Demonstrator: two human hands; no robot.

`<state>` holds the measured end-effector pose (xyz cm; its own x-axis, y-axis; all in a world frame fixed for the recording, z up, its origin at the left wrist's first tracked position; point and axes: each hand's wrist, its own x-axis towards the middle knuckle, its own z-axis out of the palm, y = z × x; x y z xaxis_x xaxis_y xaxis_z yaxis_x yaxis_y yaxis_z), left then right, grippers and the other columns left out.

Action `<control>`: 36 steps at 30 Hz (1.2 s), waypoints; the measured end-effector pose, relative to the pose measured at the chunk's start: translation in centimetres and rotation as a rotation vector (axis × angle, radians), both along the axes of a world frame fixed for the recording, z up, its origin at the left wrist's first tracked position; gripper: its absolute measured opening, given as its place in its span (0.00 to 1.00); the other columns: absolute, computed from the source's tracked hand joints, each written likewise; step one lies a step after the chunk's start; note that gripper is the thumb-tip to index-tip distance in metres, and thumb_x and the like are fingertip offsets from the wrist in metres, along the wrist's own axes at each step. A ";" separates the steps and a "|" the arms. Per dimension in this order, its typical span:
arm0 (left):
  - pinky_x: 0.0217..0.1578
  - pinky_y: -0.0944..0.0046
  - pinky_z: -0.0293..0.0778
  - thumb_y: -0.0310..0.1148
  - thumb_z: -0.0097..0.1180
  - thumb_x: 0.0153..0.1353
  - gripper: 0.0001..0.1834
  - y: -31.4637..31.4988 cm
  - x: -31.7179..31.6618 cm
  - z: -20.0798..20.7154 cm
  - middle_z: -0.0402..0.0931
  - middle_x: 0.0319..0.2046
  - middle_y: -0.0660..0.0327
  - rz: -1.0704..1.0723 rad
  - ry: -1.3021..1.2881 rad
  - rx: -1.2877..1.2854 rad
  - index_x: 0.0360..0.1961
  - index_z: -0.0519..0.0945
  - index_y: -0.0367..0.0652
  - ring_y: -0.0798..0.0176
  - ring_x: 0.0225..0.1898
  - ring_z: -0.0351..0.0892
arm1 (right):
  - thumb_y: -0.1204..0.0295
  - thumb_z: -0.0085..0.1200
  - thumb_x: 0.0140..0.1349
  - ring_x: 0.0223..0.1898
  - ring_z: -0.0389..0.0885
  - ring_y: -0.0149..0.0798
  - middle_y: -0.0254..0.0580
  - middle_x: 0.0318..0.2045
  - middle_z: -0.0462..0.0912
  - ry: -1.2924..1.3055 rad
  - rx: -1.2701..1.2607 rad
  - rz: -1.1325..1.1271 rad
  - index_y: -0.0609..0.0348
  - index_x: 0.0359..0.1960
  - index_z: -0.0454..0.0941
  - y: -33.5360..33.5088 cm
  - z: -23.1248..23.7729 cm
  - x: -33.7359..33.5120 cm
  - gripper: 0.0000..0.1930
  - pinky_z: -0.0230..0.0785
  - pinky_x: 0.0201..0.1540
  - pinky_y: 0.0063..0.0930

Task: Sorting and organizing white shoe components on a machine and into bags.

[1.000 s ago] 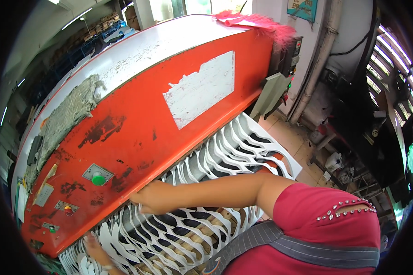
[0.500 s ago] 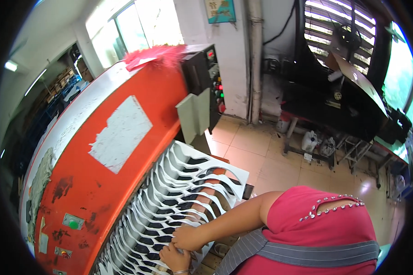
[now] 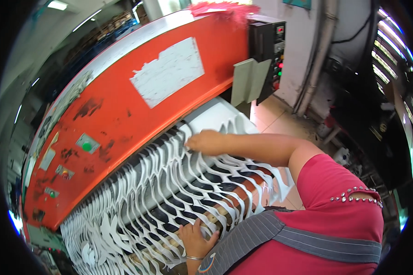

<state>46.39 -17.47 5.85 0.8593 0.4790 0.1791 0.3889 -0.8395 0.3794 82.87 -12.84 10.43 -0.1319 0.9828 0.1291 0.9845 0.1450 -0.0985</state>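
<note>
A white sheet cut into a net of wavy strips (image 3: 165, 183) lies over the dark bed in front of the orange-red machine. At its far right part, near the machine's opening, my right hand (image 3: 207, 142) has its fingers curled closed on the strips. A plain white stretch of the sheet (image 3: 215, 114) is just beyond that hand. My left hand (image 3: 198, 239), with a bracelet at the wrist, rests at the near edge of the net, fingers apart and holding nothing. Several loose white cut pieces (image 3: 109, 233) lie on the net at the lower left.
The curved orange-red machine body (image 3: 170, 101) stands along the far side of the bed, with a green button (image 3: 86, 146) on its front. A control box (image 3: 273, 55) with lights is at its right end. Dark equipment (image 3: 362, 133) stands farther right.
My right hand has moved away from my left, up toward the machine, and the net is bunched and lifted at the right. My left hand has spread its fingers. The view has shifted left.
</note>
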 end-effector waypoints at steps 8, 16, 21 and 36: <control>0.34 0.59 0.70 0.36 0.66 0.46 0.28 -2.4 -2.4 4.7 0.74 0.24 0.57 0.475 -0.215 -0.147 0.48 0.75 0.34 0.55 0.29 0.74 | 0.70 0.54 0.51 0.56 0.74 0.39 0.40 0.39 0.81 -0.328 0.105 0.367 0.51 0.37 0.78 3.5 -4.5 2.3 0.10 0.64 0.54 0.40; 0.56 0.59 0.65 0.38 0.74 0.42 0.53 -0.9 4.4 7.4 0.66 0.55 0.49 0.130 -0.477 -0.463 0.66 0.56 0.32 0.54 0.55 0.68 | 0.65 0.67 0.42 0.36 0.81 0.53 0.50 0.35 0.82 0.558 -0.370 0.646 0.61 0.43 0.77 -5.8 7.3 -3.6 0.25 0.72 0.39 0.41; 0.63 0.54 0.58 0.33 0.73 0.46 0.41 -0.9 8.0 5.6 0.62 0.61 0.45 -0.083 -0.708 -1.054 0.59 0.62 0.38 0.50 0.63 0.64 | 0.56 0.65 0.50 0.38 0.80 0.47 0.53 0.38 0.80 0.790 -0.508 0.666 0.60 0.54 0.73 -7.7 4.6 -5.7 0.31 0.71 0.40 0.37; 0.64 0.59 0.57 0.28 0.62 0.55 0.41 -1.2 13.9 7.3 0.55 0.64 0.55 -0.267 -1.182 -0.740 0.66 0.52 0.41 0.59 0.64 0.61 | 0.52 0.54 0.61 0.48 0.72 0.40 0.45 0.49 0.71 0.978 0.512 0.414 0.65 0.59 0.63 -6.5 -1.6 -1.4 0.33 0.65 0.53 0.33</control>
